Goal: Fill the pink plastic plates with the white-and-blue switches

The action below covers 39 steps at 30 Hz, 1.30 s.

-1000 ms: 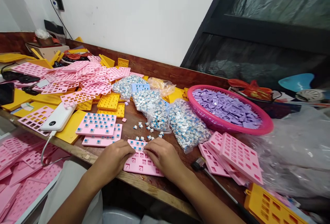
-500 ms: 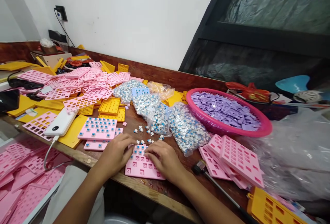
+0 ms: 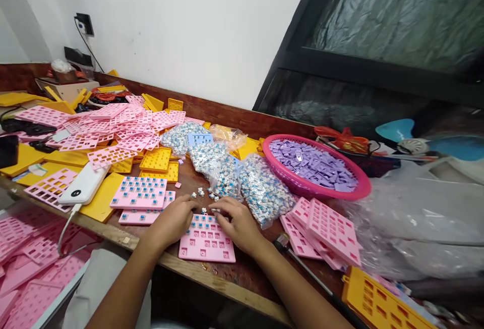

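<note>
A pink keyboard plate [image 3: 207,253] lies near the table's front edge, its far rows filled with blue key switches and its nearer square sockets bare. At its left side is my left hand [image 3: 174,222], fingers curled together at the far left corner; what they hold, if anything, is hidden. My right hand [image 3: 239,225] is over the plate's far right corner, thumb and forefinger closed on a small whitish piece that looks like a key switch [image 3: 215,210]. Several loose key switches [image 3: 201,192] lie just beyond the plate.
Pink plates with switches [image 3: 138,193] are stacked on the left beside a white power bank [image 3: 83,183]. Bags of switches [image 3: 264,187] and a pink basket [image 3: 363,190] of purple pieces stand behind. On the right are pink plates [image 3: 333,228] and a screwdriver-like tool [image 3: 302,263].
My view has shifted slightly right. Both hands have moved a little toward the plate's far edge, and my right fingertips have lifted off the sockets and now pinch a small whitish piece.
</note>
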Tool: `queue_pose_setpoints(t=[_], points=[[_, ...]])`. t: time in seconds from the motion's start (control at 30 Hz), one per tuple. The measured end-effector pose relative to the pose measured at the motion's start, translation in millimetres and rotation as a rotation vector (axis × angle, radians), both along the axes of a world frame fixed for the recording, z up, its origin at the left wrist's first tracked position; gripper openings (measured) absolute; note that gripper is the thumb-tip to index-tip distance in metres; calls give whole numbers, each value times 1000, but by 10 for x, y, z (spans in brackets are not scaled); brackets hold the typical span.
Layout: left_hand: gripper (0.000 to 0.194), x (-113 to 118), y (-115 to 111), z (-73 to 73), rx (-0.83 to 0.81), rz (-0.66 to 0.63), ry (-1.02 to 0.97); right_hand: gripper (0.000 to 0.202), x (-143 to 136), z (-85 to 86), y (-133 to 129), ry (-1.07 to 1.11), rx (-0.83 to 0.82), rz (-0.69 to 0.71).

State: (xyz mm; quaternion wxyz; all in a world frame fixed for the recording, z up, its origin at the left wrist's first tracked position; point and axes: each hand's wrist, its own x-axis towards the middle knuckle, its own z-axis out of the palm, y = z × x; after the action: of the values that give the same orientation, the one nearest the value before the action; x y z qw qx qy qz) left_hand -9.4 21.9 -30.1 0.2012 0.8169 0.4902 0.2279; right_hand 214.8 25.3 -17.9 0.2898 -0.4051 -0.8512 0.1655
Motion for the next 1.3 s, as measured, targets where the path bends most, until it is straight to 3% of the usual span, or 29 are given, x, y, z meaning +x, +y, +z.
queue_pose_setpoints(t=[0.1,0.23,0.4,0.5,0.63,0.77,0.9,1.07,1.3], points=[[44,-2,45,-19,-35,40,-1,40,-19,65,172,-139,6,118],[34,-5,118,-47,-15,88,27,41,-128,123,388,-285,19,297],[27,-30,171,-96,23,143,-9,25,-199,147,510,-340,17,292],[24,-72,123,-85,68,133,-151,14,-107,218,430,-320,18,194],[27,-151,-74,-10,102,36,-283,20,96,295,118,-152,-6,122],[23,-186,-356,46,87,-54,-197,21,193,181,-200,-4,-5,83],[21,-134,-544,-25,201,-108,-25,24,147,25,-335,95,2,130],[20,-84,-565,-163,313,-90,58,22,70,-63,-361,102,-16,156],[14,-100,-495,-127,142,-29,-124,18,55,-153,-353,47,-15,111]])
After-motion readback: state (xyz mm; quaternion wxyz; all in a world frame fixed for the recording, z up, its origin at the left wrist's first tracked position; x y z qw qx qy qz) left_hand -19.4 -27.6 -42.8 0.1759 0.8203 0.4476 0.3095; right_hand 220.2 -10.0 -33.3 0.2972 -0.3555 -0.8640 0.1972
